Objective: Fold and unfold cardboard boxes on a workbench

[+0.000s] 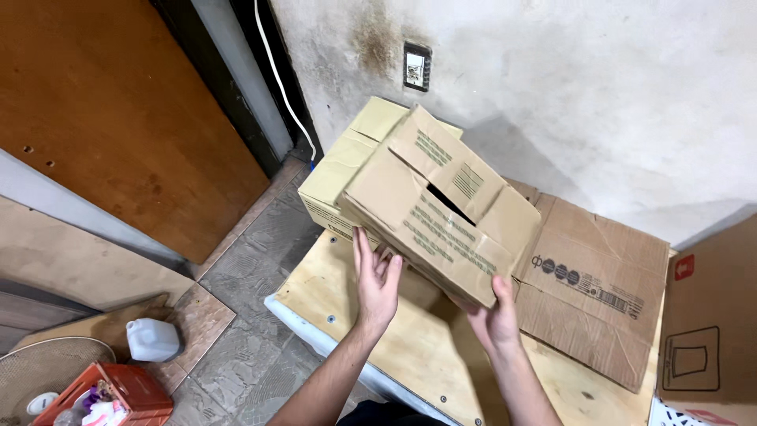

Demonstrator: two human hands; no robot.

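A brown cardboard box (441, 209) with closed flaps is held tilted above a plywood board (402, 339). My left hand (377, 280) has its fingers spread and touches the box's lower left edge from beneath. My right hand (495, 312) grips the box's lower right corner. Behind the held box stands a paler cardboard box (339, 170) against the wall. A flattened cardboard box (599, 292) lies on the board to the right.
A large cardboard box (710, 323) stands at the right edge. On the tiled floor at left sit a white plastic jug (151, 339), a red crate (118, 394) of small items and a fan grille (39, 367). A wooden door (118, 102) is at upper left.
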